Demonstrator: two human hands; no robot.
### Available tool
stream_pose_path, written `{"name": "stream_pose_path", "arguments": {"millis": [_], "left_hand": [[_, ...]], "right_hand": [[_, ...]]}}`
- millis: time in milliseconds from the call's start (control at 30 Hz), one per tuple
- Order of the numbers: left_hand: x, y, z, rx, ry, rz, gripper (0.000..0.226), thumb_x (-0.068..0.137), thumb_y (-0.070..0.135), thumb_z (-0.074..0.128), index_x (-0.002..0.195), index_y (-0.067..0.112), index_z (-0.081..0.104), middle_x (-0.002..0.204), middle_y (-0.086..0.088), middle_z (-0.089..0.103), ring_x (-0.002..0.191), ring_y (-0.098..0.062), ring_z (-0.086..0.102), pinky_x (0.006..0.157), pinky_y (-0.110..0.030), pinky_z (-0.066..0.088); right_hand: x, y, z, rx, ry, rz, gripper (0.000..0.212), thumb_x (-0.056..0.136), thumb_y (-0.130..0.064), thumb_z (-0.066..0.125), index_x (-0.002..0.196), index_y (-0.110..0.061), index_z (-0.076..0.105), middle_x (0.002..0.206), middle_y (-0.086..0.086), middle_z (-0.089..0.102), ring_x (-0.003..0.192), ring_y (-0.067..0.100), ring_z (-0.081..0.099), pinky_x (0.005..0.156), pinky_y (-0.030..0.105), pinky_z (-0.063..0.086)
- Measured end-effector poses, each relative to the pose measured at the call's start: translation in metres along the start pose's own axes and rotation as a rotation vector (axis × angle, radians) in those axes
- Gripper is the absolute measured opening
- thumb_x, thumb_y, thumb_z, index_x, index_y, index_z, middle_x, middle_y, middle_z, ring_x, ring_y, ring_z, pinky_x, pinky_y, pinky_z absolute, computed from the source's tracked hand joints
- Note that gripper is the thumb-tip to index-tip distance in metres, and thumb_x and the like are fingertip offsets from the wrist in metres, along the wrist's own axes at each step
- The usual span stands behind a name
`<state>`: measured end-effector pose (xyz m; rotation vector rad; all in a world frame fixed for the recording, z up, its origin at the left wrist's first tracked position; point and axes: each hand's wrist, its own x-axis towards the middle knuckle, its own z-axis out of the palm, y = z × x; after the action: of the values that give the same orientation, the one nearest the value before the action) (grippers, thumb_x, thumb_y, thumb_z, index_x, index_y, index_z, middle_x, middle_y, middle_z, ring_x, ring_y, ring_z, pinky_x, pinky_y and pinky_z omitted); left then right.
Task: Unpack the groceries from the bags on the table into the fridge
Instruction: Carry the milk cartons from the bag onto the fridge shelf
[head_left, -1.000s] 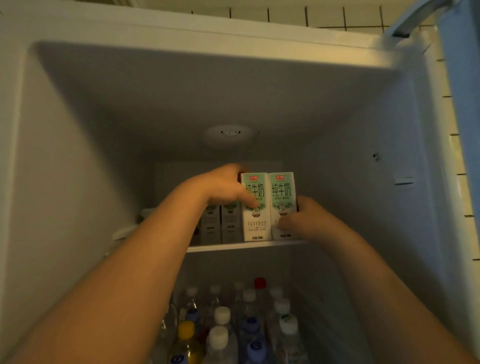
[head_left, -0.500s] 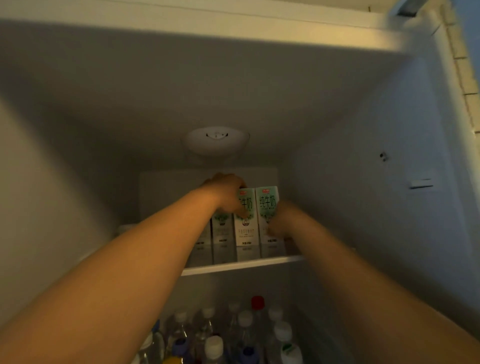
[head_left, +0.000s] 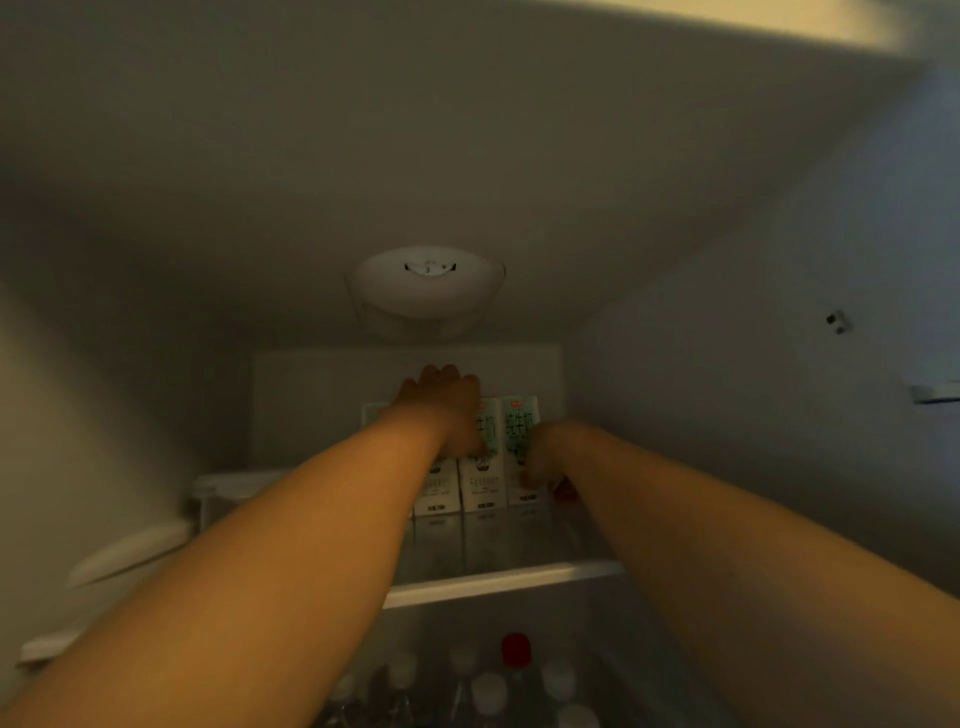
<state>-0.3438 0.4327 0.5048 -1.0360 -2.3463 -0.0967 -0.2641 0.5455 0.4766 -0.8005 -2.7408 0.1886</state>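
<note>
The two milk cartons (head_left: 521, 434) stand side by side, far back on the top shelf (head_left: 498, 581) of the fridge (head_left: 727, 364). The left hand (head_left: 441, 405) lies over their tops. Its fingers curl down behind, and its thumb presses the front of the left one. The right hand (head_left: 545, 460) holds the right one low on its side, with the fingers curled round the edge. Both hands grip the cartons, which look almost in place and not yet let go.

A third carton (head_left: 439, 491) stands just beside them on the left. So part of the job looks done. The bags and the tabletop are out of sight, so I cannot tell how much is left.

The cartons are tall boxes with flat sides and sharp corners. They look like smooth card, white with green print and a small red mark on top. The shelf looks like clear glass with a white strip at the front, and the cartons show in it like in a mirror. Below it stand clear plastic bottles (head_left: 488, 686) with round white caps and one red cap (head_left: 515, 647). The fridge walls are smooth and white. A round white knob (head_left: 428, 283) sits on the fridge roof.
</note>
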Motion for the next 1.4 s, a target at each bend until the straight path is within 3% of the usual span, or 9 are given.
{"name": "stream_pose_path", "arguments": {"millis": [233,400,500,600,867,1000,1167,1300,1400], "left_hand": [[0.005,0.001,0.007,0.100,0.030,-0.003,0.071,0.087,0.033,0.070,0.148,0.018,0.037,0.153,-0.010,0.030,0.141,-0.033,0.025,0.114,-0.051,0.026],[-0.002,0.000,0.015,0.102,0.092,0.010,0.077,0.088,0.045,0.068,0.153,0.021,0.032,0.154,-0.007,0.032,0.140,-0.031,0.027,0.112,-0.049,0.026],[-0.016,0.001,0.008,0.059,0.139,0.012,0.091,0.086,0.056,0.064,0.158,0.024,0.018,0.161,-0.004,0.022,0.147,-0.030,0.016,0.119,-0.050,0.016],[-0.035,0.003,0.001,-0.010,0.198,-0.028,0.086,0.092,0.054,0.055,0.160,0.025,0.011,0.166,-0.003,0.013,0.152,-0.028,0.005,0.123,-0.050,0.007],[-0.109,0.007,0.000,-0.066,0.233,-0.027,0.067,0.098,0.055,0.044,0.155,0.024,0.029,0.165,-0.006,0.020,0.152,-0.030,0.011,0.122,-0.054,0.010],[-0.149,0.008,-0.004,-0.139,0.226,-0.089,0.062,0.099,0.055,0.039,0.152,0.024,0.036,0.163,-0.005,0.025,0.149,-0.029,0.016,0.120,-0.051,0.017],[-0.198,0.014,-0.002,-0.117,0.184,-0.115,0.063,0.100,0.057,0.036,0.155,0.026,0.031,0.166,-0.005,0.019,0.152,-0.027,0.009,0.122,-0.051,0.013],[-0.244,0.024,0.011,-0.094,0.130,-0.166,0.066,0.100,0.058,0.036,0.157,0.027,0.023,0.166,-0.003,0.018,0.153,-0.027,0.010,0.123,-0.052,0.009],[-0.283,0.034,0.014,-0.084,0.132,-0.198,0.071,0.100,0.055,0.042,0.159,0.026,0.015,0.168,-0.003,0.010,0.154,-0.026,0.007,0.124,-0.050,0.009]], "right_hand": [[0.010,0.000,0.007,-0.011,0.031,0.009,0.048,0.101,-0.027,0.055,0.143,-0.007,0.044,0.144,0.012,0.050,0.129,0.026,0.051,0.099,0.031,0.044],[0.008,0.001,0.015,0.110,0.071,0.029,0.052,0.099,-0.024,0.058,0.145,-0.006,0.042,0.144,0.013,0.050,0.129,0.026,0.052,0.103,0.032,0.045],[0.001,0.001,0.015,0.297,0.154,0.059,0.050,0.096,-0.023,0.063,0.140,-0.007,0.047,0.138,0.013,0.054,0.123,0.027,0.057,0.097,0.032,0.051],[-0.014,0.000,0.017,0.416,0.317,0.085,0.058,0.091,-0.026,0.067,0.141,-0.008,0.044,0.140,0.013,0.052,0.126,0.030,0.054,0.101,0.038,0.050],[-0.096,0.001,0.028,0.399,0.514,-0.052,0.045,0.094,-0.040,0.054,0.131,-0.014,0.049,0.131,0.016,0.055,0.117,0.036,0.056,0.097,0.048,0.051],[-0.138,0.007,0.040,0.274,0.500,-0.015,0.049,0.099,-0.048,0.039,0.137,-0.018,0.044,0.140,0.013,0.051,0.126,0.037,0.048,0.105,0.052,0.040],[-0.188,0.022,0.069,0.109,0.525,-0.054,0.053,0.103,-0.052,0.025,0.135,-0.020,0.051,0.144,0.011,0.048,0.136,0.031,0.036,0.113,0.049,0.021],[-0.222,0.035,0.086,0.161,0.458,-0.125,0.058,0.103,-0.050,0.027,0.156,-0.027,0.018,0.165,0.004,0.008,0.152,0.027,-0.001,0.120,0.056,0.000],[-0.253,0.039,0.091,0.155,0.348,-0.134,0.063,0.103,-0.050,0.023,0.159,-0.027,0.003,0.167,0.002,-0.004,0.153,0.030,-0.007,0.119,0.059,-0.004]]}}
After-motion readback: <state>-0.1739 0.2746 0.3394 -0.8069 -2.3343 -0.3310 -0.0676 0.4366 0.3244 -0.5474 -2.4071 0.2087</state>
